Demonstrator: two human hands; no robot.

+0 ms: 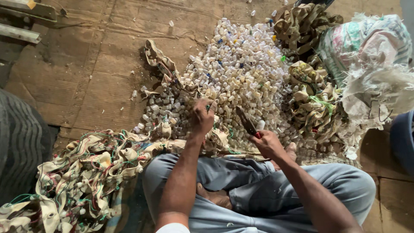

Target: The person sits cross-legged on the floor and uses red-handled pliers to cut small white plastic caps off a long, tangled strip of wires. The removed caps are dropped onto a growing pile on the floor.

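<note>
Left hand (202, 115) closed on beige webbing strip (166, 133) at pile edge, right hand (267, 142) gripping dark cutter (246, 121) just beside — small white plastic caps (241, 64) heaped beyond, on the floor

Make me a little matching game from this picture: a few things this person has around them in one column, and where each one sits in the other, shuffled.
Things:
1. cutting tool
2. heap of small pale plastic caps
3. frayed woven sack
4. tangle of cloth strips and coloured wires

Places:
A. far right of the view, beside the heap
B. in the right hand
C. straight ahead of the knees, where the left hand reaches in
D. on the floor at the person's left

Pairs: 1-B, 2-C, 3-A, 4-D
</note>
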